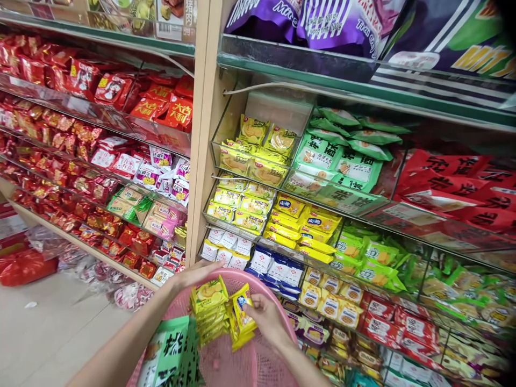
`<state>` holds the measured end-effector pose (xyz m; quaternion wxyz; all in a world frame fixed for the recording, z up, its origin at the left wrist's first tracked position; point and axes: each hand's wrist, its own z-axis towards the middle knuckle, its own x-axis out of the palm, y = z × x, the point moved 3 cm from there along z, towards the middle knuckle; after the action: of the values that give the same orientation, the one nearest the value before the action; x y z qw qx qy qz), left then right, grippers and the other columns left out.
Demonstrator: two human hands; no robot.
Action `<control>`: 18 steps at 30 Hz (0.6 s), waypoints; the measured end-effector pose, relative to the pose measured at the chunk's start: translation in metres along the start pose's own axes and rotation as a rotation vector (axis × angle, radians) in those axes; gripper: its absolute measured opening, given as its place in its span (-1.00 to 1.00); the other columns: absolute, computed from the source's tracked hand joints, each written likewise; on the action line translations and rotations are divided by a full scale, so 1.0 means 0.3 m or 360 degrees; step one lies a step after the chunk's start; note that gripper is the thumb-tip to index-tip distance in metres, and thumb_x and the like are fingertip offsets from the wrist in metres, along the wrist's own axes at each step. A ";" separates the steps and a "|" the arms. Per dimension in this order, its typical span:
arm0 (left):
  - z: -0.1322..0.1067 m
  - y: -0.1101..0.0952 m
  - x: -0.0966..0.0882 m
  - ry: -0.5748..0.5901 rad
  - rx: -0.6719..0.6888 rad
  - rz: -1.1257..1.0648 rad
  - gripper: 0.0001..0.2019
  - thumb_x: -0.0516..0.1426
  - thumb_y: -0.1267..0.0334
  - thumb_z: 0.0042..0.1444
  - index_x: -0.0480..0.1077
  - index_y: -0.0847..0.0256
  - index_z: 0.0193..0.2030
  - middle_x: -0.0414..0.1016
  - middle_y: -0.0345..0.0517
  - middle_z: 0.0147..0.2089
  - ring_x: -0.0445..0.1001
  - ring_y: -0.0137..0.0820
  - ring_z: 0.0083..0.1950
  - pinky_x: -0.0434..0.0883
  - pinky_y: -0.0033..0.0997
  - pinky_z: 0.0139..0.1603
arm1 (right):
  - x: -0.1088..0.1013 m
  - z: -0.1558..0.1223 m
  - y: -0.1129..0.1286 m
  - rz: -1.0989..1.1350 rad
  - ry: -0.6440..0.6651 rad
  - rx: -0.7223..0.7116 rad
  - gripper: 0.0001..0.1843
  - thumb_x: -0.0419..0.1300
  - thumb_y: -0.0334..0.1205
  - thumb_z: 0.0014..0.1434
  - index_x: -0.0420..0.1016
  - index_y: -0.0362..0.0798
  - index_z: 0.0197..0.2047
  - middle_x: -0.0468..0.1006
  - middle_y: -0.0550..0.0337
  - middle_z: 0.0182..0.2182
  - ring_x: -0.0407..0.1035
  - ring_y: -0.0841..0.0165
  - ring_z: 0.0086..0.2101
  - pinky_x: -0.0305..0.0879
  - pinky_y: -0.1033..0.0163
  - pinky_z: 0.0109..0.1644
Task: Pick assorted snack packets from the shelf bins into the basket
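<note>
Yellow packets (242, 303) in the right hand's (264, 316) pinch, near the flat left hand (197, 274) on the basket rim (237, 276)

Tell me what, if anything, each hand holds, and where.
Right hand: at least one yellow packet, by its right side. Left hand: at the pink basket's rim, grip unclear.

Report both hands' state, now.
Left hand: at the edge of the pink basket; whether it grips cannot be told.
Right hand: closed, holding yellow packets over the basket.
</note>
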<state>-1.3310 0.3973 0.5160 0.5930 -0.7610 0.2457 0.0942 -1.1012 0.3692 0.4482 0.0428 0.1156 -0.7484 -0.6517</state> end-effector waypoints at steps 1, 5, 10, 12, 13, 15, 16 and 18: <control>0.002 0.005 0.001 0.0018 -0.0005 0.0010 -0.22 -0.02 -0.37 -0.07 0.43 0.24 0.05 0.38 -0.02 0.15 0.25 -0.08 0.23 0.17 -0.27 0.22 | 0.005 0.005 -0.008 -0.0005 -0.0028 0.0002 -0.42 0.34 0.19 -0.28 0.43 -0.10 -0.32 0.54 0.13 -0.46 0.40 0.27 -0.42 0.28 0.20 -0.31; 0.016 0.027 0.007 0.0086 0.0005 0.0042 -0.26 -0.07 -0.36 -0.01 0.43 0.19 0.05 0.37 -0.07 0.16 0.24 -0.08 0.23 0.17 -0.24 0.22 | 0.027 0.024 -0.046 -0.0047 -0.0068 0.0009 -0.50 0.37 0.11 -0.30 0.40 -0.12 -0.42 0.49 0.17 -0.55 0.36 0.33 -0.49 0.25 0.24 -0.35; 0.022 0.049 0.011 0.0075 0.0000 0.0037 -0.24 -0.07 -0.35 -0.01 0.39 0.21 0.10 0.31 -0.04 0.20 0.19 -0.09 0.27 0.14 -0.23 0.24 | 0.040 0.027 -0.084 -0.0115 -0.0094 -0.0017 -0.57 0.30 0.07 -0.19 0.38 -0.12 -0.40 0.49 0.15 -0.54 0.36 0.32 -0.49 0.26 0.23 -0.37; 0.017 0.048 0.013 0.0075 -0.0007 0.0025 -0.24 -0.06 -0.35 -0.01 0.38 0.22 0.11 0.30 -0.04 0.21 0.18 -0.10 0.27 0.14 -0.25 0.25 | 0.042 0.021 -0.088 -0.0175 -0.0106 -0.0059 -0.61 0.27 0.04 -0.13 0.40 -0.12 -0.37 0.51 0.12 -0.50 0.37 0.30 -0.46 0.27 0.21 -0.34; 0.013 0.045 0.013 0.0070 -0.0011 0.0016 -0.23 -0.05 -0.35 -0.02 0.38 0.22 0.12 0.29 -0.04 0.22 0.19 -0.11 0.27 0.14 -0.26 0.25 | 0.042 0.018 -0.088 -0.0213 -0.0110 -0.0086 -0.63 0.25 0.02 -0.10 0.42 -0.12 -0.36 0.52 0.10 -0.46 0.37 0.28 -0.43 0.28 0.20 -0.32; 0.003 0.034 0.014 0.0065 -0.0009 0.0002 -0.23 -0.04 -0.36 -0.03 0.39 0.22 0.11 0.31 -0.05 0.20 0.21 -0.10 0.26 0.15 -0.27 0.25 | 0.041 0.009 -0.089 -0.0306 -0.0139 -0.0139 -0.70 0.23 -0.04 -0.07 0.45 -0.11 -0.35 0.53 0.07 -0.39 0.37 0.25 -0.35 0.27 0.17 -0.23; -0.001 0.028 0.015 0.0069 0.0001 -0.0003 -0.23 -0.04 -0.36 -0.04 0.40 0.22 0.09 0.33 -0.06 0.19 0.22 -0.09 0.25 0.16 -0.28 0.24 | 0.040 0.005 -0.092 -0.0358 -0.0163 -0.0157 -0.73 0.22 -0.07 -0.06 0.46 -0.10 -0.36 0.52 0.06 -0.37 0.36 0.22 -0.31 0.25 0.15 -0.19; -0.010 0.015 0.017 0.0083 0.0032 -0.0015 -0.25 -0.05 -0.36 -0.04 0.43 0.20 0.06 0.37 -0.09 0.16 0.25 -0.09 0.23 0.19 -0.30 0.21 | 0.037 -0.002 -0.104 -0.0455 -0.0219 -0.0178 -0.76 0.21 -0.09 -0.05 0.47 -0.10 -0.38 0.49 0.06 -0.37 0.33 0.19 -0.28 0.22 0.11 -0.14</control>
<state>-1.3293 0.3923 0.5109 0.5944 -0.7584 0.2583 0.0692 -1.1082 0.3624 0.4165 -0.0951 0.1734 -0.6880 -0.6982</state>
